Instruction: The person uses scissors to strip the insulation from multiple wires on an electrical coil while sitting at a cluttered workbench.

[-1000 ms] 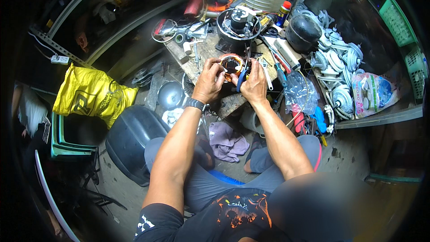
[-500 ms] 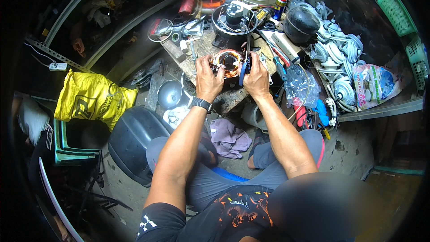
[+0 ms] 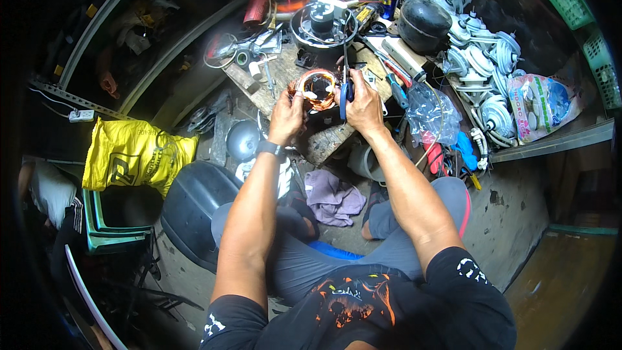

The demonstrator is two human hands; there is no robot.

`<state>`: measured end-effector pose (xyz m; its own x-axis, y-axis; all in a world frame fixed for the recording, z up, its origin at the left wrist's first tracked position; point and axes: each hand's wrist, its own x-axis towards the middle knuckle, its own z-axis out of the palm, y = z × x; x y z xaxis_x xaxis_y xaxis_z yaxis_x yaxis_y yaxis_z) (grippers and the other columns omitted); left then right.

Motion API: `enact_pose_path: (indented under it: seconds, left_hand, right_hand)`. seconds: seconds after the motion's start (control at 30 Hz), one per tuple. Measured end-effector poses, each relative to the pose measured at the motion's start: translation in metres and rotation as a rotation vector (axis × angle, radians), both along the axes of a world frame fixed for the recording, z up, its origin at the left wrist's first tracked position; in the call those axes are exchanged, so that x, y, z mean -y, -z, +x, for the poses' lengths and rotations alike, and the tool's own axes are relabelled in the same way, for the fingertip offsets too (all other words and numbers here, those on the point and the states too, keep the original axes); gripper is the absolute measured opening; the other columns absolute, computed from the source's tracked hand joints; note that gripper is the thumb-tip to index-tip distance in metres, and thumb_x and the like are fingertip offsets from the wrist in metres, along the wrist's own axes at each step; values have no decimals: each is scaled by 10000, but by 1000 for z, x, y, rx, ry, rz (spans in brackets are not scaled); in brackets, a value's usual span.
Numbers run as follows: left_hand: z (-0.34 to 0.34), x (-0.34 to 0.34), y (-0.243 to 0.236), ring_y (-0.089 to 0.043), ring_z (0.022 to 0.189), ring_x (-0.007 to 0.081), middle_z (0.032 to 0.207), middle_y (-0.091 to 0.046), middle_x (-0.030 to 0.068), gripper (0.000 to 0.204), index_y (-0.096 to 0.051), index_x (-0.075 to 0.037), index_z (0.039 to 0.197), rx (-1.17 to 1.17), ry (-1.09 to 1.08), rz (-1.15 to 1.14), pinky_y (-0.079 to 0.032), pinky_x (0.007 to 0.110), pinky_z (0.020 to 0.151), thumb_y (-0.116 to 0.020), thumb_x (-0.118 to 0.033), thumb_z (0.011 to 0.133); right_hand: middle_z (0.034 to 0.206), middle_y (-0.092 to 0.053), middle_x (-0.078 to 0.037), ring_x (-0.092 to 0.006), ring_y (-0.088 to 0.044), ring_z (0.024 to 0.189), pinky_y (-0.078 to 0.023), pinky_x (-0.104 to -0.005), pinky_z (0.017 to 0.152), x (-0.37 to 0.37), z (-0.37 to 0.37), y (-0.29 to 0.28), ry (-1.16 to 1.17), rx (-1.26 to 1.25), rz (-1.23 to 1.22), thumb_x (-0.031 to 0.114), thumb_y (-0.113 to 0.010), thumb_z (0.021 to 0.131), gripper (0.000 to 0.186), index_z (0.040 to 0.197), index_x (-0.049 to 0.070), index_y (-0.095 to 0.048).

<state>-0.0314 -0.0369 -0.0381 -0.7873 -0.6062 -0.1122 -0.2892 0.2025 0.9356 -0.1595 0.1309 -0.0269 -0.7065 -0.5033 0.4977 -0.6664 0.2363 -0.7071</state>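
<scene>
A motor stator (image 3: 304,84) with a ring of copper windings sits at the near edge of the wooden worktop. My left hand (image 3: 286,118) grips its left side, thumb and fingers closed at the windings. On the other side, my right hand (image 3: 365,105) is closed around blue-handled scissors (image 3: 343,101). Their dark blades point away from me, past the right side of the stator. My right fingertips are close to the winding; whether they touch it I cannot tell.
Behind the stator stands a black motor housing (image 3: 315,58) ringed by wire. A spray can (image 3: 390,0), a black dome (image 3: 424,23) and hand tools crowd the right. White motor parts (image 3: 479,61) are heaped farther right. A purple cloth (image 3: 332,198) lies on the floor beside a metal bowl (image 3: 243,140).
The view has shifted slightly. My left hand has moved lower on the stator's left side, its thumb no longer inside the ring. My right hand still holds the scissors, the blades now pointing more upright.
</scene>
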Motion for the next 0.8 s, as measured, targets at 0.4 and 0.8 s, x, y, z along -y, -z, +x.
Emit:
enact_pose_path:
  seconds: [0.4,0.8]
  left_hand:
    - [20,17,-44,-558,1307,400,1411,-541,228,438,-629,-55,1302,-240,56,-789,-460,483,1103,-773,-202,916]
    - [18,-12,-26,-368,1496,410,1554,-468,140,323,-736,-162,1126,-29,109,-972,-270,610,1197,-850,-217,829]
  right_hand:
    - [855,-644,-68,-150,-643,736,-544,-305,657,-96,98,-12,-510,1294,-64,366,-632,1076,366,1264,55,-597]
    - [824,-638,-72,-162,-634,703,-537,-301,622,-76,79,-13,-531,1486,-164,451,-587,1080,442,1259,49,-634]
